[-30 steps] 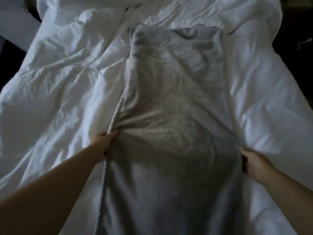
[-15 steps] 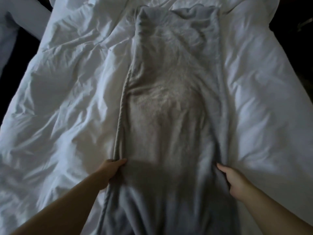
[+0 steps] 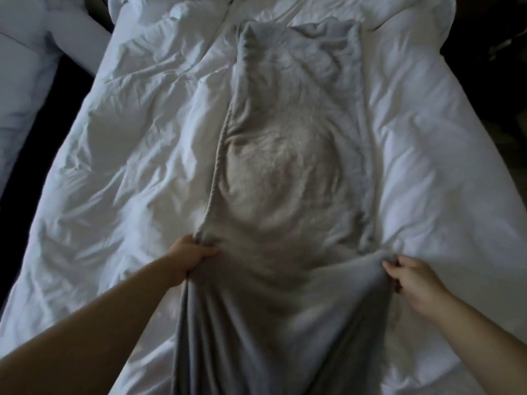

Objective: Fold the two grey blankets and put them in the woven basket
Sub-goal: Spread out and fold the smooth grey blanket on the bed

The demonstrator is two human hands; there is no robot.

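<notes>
Left hand (image 3: 189,253) and right hand (image 3: 413,277) each grip a side edge of grey blanket (image 3: 285,172); white duvet (image 3: 128,166) open either side.

fuzzy matt grey blanket (image 3: 285,181) cloth

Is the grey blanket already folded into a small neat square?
No, the grey blanket lies stretched out long on the white duvet, with the left hand and the right hand gripping its side edges.
</notes>
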